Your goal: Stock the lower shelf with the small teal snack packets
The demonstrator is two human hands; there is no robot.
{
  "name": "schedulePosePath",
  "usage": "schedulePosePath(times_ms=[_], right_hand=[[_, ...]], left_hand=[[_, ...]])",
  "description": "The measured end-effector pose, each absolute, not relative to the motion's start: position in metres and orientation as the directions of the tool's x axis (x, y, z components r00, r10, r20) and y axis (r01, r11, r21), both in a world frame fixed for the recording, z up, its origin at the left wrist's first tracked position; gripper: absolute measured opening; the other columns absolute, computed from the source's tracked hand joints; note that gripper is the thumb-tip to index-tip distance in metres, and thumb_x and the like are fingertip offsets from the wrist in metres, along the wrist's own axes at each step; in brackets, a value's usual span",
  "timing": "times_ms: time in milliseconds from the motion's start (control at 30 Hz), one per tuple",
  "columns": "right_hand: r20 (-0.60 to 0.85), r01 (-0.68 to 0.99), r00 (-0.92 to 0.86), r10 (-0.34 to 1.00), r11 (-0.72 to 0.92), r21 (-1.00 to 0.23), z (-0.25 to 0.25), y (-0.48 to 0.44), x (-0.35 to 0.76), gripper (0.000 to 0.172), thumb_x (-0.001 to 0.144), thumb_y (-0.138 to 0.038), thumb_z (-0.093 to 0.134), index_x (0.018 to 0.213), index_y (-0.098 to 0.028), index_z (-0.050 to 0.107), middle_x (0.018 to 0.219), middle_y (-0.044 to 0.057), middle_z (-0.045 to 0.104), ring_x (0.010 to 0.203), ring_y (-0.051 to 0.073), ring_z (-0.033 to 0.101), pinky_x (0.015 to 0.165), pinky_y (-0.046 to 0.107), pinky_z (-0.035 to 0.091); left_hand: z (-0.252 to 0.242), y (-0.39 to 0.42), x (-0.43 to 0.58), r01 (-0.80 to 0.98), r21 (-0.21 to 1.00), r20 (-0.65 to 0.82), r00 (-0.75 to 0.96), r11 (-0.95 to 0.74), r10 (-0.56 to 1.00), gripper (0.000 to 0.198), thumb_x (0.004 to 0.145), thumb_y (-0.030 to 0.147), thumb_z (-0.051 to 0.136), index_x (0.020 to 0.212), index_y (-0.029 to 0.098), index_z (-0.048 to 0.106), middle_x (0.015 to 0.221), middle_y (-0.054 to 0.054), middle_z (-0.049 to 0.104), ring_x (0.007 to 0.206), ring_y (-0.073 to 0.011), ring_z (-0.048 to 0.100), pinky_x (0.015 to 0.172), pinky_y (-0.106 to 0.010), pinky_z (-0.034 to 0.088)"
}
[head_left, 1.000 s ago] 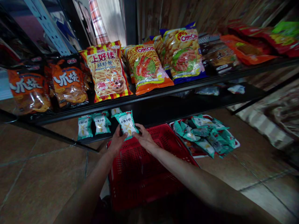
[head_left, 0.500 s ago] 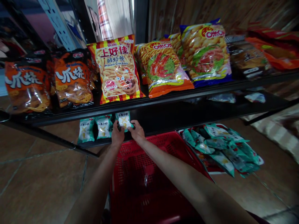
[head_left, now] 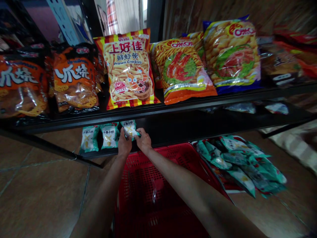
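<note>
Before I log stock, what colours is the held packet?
The packet is mainly teal and white, clearest in the head view.

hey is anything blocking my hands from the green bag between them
Nothing visible: the left hand and right hand both hold the green bag. The upper shelf only hides its top from this view.

Dim light; tiled brown floor (head_left: 42, 195) left of the left hand (head_left: 125, 143), a black shelf (head_left: 170, 128) in front of it, a brown wall (head_left: 183, 16) farther off to its right.
</note>
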State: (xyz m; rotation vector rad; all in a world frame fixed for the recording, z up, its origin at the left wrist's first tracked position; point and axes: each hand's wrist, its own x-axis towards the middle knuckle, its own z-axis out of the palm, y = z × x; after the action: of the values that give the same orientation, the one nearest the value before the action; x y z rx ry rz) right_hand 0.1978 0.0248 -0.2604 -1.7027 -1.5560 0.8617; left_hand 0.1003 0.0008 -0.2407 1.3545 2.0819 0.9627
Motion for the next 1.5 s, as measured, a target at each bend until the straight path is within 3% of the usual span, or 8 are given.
schedulePosePath(times_ms=[500,733,833,967,1167,1333,1500], right_hand=[[0.037,0.645,0.037,0.999,0.005,-0.764,-0.269,0.033,0.198,0.025,0.076,-0.020,0.060,0.101,-0.025,0.057,0.098,0.002,0.063,0.101,0.018,0.054,0.087,0.030,0.043],[0.021,0.525,-0.043,0.999,0.040,-0.850,-0.270,0.042,0.210,0.032,0.072,-0.011,0.057,0.101,-0.023,0.056,0.109,0.001,0.064,0.106,0.015,0.057,0.096,0.031,0.042],[0.026,0.439,0.007,1.000,0.020,-0.898,-0.275,0.050,0.215,0.036,0.073,-0.004,0.047,0.102,-0.021,0.055,0.109,0.001,0.064,0.104,0.011,0.059,0.096,0.027,0.042],[0.048,0.401,0.089,0.995,0.009,-0.916,-0.281,0.072,0.216,0.033,0.080,-0.008,0.042,0.106,-0.021,0.057,0.108,0.002,0.066,0.101,0.009,0.061,0.094,0.025,0.044],[0.038,0.444,0.015,0.999,0.027,-0.896,-0.278,0.102,0.206,0.027,0.076,-0.016,0.056,0.102,-0.020,0.062,0.107,0.003,0.068,0.099,0.014,0.062,0.091,0.027,0.046],[-0.003,0.515,0.007,1.000,-0.006,-0.857,-0.276,0.109,0.202,0.022,0.075,-0.018,0.061,0.096,-0.022,0.064,0.097,0.001,0.070,0.092,0.015,0.065,0.084,0.027,0.049],[-0.006,0.567,0.029,1.000,-0.021,-0.823,-0.276,0.110,0.197,0.018,0.076,-0.022,0.060,0.093,-0.021,0.065,0.095,0.002,0.071,0.090,0.016,0.065,0.082,0.027,0.049]], left_hand=[[-0.261,0.007,0.102,0.643,0.744,0.138,-0.412,0.181,0.900,0.064,0.078,0.012,0.051,0.139,0.009,0.032,0.134,-0.019,0.050,0.125,-0.0243,0.047,0.104,-0.037,0.036],[-0.269,0.005,0.106,0.653,0.743,0.213,-0.436,0.145,0.875,0.061,0.080,0.015,0.049,0.138,0.006,0.031,0.133,-0.023,0.049,0.127,-0.0278,0.044,0.103,-0.040,0.037],[-0.269,0.004,0.110,0.664,0.732,0.223,-0.447,0.154,0.866,0.064,0.080,0.017,0.048,0.139,0.004,0.027,0.134,-0.024,0.047,0.127,-0.0291,0.043,0.105,-0.042,0.034],[-0.268,0.002,0.116,0.687,0.716,0.273,-0.437,0.122,0.857,0.069,0.081,0.024,0.049,0.140,0.000,0.022,0.139,-0.028,0.038,0.132,-0.0307,0.035,0.108,-0.043,0.030],[-0.266,0.000,0.119,0.693,0.719,0.306,-0.381,0.051,0.872,0.073,0.082,0.032,0.051,0.142,0.007,0.018,0.144,-0.025,0.030,0.135,-0.0298,0.029,0.107,-0.044,0.030],[-0.267,0.001,0.122,0.676,0.731,0.254,-0.393,0.090,0.884,0.072,0.082,0.037,0.054,0.143,0.017,0.023,0.144,-0.021,0.032,0.134,-0.0320,0.031,0.104,-0.048,0.033],[-0.270,0.004,0.123,0.689,0.719,0.261,-0.391,0.093,0.882,0.069,0.081,0.037,0.055,0.141,0.017,0.028,0.141,-0.019,0.037,0.133,-0.0308,0.032,0.105,-0.046,0.033]])
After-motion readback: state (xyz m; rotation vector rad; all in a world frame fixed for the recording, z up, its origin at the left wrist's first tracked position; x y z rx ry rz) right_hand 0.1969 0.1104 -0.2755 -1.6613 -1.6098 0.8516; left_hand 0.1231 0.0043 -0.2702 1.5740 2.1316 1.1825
